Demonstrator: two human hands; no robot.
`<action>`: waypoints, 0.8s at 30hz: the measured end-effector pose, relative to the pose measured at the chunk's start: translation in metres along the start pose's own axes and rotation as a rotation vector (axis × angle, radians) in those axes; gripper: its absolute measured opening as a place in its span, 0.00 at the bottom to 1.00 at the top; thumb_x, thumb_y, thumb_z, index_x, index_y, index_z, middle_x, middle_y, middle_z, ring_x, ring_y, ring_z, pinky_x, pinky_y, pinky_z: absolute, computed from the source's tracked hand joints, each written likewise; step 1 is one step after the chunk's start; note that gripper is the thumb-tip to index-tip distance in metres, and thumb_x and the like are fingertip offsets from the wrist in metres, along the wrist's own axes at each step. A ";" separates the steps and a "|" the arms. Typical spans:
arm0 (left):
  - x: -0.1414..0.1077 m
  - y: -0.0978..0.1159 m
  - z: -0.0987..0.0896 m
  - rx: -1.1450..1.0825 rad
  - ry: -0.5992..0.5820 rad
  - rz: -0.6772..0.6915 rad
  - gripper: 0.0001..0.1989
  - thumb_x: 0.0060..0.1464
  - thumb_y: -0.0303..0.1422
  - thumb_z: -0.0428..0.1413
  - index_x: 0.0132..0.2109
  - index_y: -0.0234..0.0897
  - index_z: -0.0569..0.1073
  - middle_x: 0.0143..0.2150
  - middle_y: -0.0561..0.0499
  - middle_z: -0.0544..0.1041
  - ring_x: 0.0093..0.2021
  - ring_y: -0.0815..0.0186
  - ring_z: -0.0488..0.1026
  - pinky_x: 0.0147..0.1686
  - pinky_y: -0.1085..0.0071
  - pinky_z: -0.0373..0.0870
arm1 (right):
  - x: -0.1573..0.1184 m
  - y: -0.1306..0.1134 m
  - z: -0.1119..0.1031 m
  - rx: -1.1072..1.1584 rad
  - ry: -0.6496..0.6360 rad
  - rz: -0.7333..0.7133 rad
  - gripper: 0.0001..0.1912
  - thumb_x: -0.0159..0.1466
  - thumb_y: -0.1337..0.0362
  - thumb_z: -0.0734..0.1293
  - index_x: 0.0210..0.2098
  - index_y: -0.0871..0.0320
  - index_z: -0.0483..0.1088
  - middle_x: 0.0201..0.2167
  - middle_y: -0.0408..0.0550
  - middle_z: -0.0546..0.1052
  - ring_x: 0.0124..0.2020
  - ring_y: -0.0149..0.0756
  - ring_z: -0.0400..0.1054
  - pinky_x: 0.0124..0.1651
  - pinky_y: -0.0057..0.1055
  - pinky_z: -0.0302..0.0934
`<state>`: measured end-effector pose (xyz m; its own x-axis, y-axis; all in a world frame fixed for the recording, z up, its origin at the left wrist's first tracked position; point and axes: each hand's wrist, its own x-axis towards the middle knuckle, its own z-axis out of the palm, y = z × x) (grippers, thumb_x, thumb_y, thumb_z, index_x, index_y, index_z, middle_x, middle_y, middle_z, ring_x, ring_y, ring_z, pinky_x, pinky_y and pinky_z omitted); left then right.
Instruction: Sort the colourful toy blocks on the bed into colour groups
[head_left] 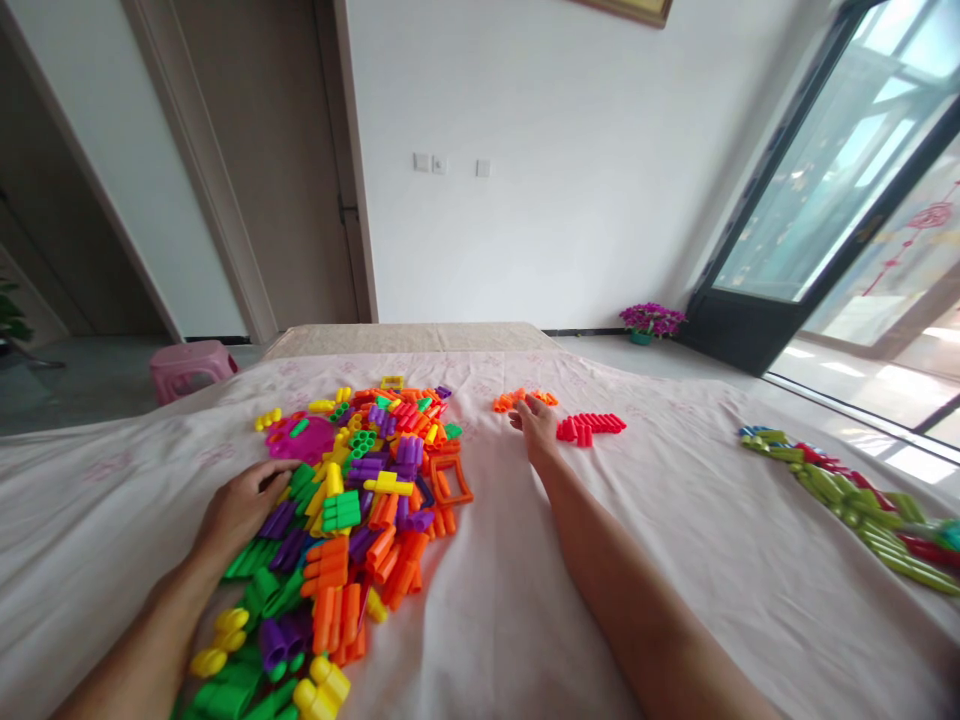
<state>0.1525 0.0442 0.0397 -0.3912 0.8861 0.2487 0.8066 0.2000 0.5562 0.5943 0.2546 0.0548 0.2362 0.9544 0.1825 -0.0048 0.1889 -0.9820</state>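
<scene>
A large mixed pile of plastic pieces [341, 510] in green, orange, purple and yellow lies on the cloth-covered table. My left hand [244, 500] rests at its left edge, fingers curled against green pieces; whether it grips one is hidden. Further out, my right hand [536, 425] reaches to a small group of orange pieces [510, 401], its fingers bent beside them. What those fingers hold, if anything, is too small to tell. Just right of that hand is a row of red pieces [592, 427]. A pink piece [307, 440] lies flat behind the pile.
Light green and red pieces [832, 490] stretch along the right side of the pale tablecloth [652, 500]. A pink stool [193, 368] stands on the floor at left. Purple flowers [651, 318] sit by the wall near the glass door.
</scene>
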 end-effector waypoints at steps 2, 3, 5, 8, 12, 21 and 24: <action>0.000 0.001 0.000 0.001 0.007 0.000 0.22 0.56 0.44 0.50 0.50 0.43 0.80 0.49 0.49 0.83 0.50 0.56 0.78 0.47 0.67 0.71 | 0.005 0.005 -0.004 -0.004 0.019 -0.036 0.26 0.54 0.56 0.69 0.51 0.61 0.73 0.42 0.53 0.80 0.38 0.38 0.76 0.38 0.32 0.71; -0.001 0.001 -0.001 0.003 0.008 0.000 0.22 0.56 0.45 0.50 0.50 0.43 0.80 0.49 0.49 0.83 0.50 0.56 0.78 0.47 0.68 0.72 | 0.007 0.007 -0.006 -0.041 0.026 -0.055 0.26 0.53 0.58 0.69 0.50 0.61 0.74 0.44 0.54 0.80 0.41 0.40 0.76 0.40 0.34 0.71; -0.001 0.003 -0.001 0.004 0.006 -0.002 0.22 0.56 0.45 0.50 0.50 0.43 0.80 0.48 0.49 0.83 0.50 0.56 0.78 0.47 0.68 0.72 | 0.009 0.012 -0.009 -0.131 0.038 -0.072 0.25 0.51 0.59 0.69 0.47 0.61 0.76 0.45 0.54 0.80 0.44 0.44 0.75 0.42 0.36 0.71; -0.001 0.004 -0.002 0.004 0.007 -0.007 0.21 0.56 0.45 0.50 0.50 0.43 0.80 0.48 0.50 0.83 0.49 0.56 0.78 0.46 0.68 0.72 | 0.005 0.011 -0.009 -0.169 0.022 -0.077 0.22 0.51 0.59 0.67 0.44 0.61 0.77 0.42 0.53 0.81 0.41 0.43 0.75 0.41 0.36 0.70; -0.001 0.004 -0.002 0.008 0.014 -0.003 0.21 0.56 0.45 0.50 0.50 0.44 0.80 0.47 0.49 0.83 0.49 0.56 0.78 0.45 0.68 0.73 | -0.011 -0.005 0.005 -0.095 -0.187 -0.110 0.21 0.53 0.56 0.67 0.42 0.62 0.77 0.36 0.51 0.81 0.33 0.37 0.74 0.36 0.33 0.69; -0.001 0.005 -0.002 0.004 -0.006 -0.012 0.21 0.56 0.44 0.49 0.49 0.43 0.80 0.49 0.49 0.82 0.51 0.55 0.78 0.48 0.67 0.71 | -0.064 -0.038 0.041 -0.351 -0.653 -0.399 0.14 0.61 0.57 0.69 0.41 0.59 0.78 0.39 0.50 0.81 0.36 0.34 0.73 0.38 0.29 0.66; -0.001 0.005 -0.002 0.009 -0.011 -0.015 0.21 0.56 0.45 0.49 0.48 0.43 0.80 0.50 0.49 0.82 0.51 0.55 0.77 0.49 0.66 0.71 | -0.078 -0.042 0.047 -0.383 -0.725 -0.487 0.14 0.61 0.59 0.70 0.44 0.59 0.78 0.41 0.50 0.79 0.36 0.33 0.74 0.38 0.27 0.66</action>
<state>0.1557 0.0438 0.0434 -0.3987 0.8875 0.2312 0.8043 0.2172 0.5530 0.5301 0.1833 0.0842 -0.5325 0.7260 0.4352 0.2841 0.6376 -0.7160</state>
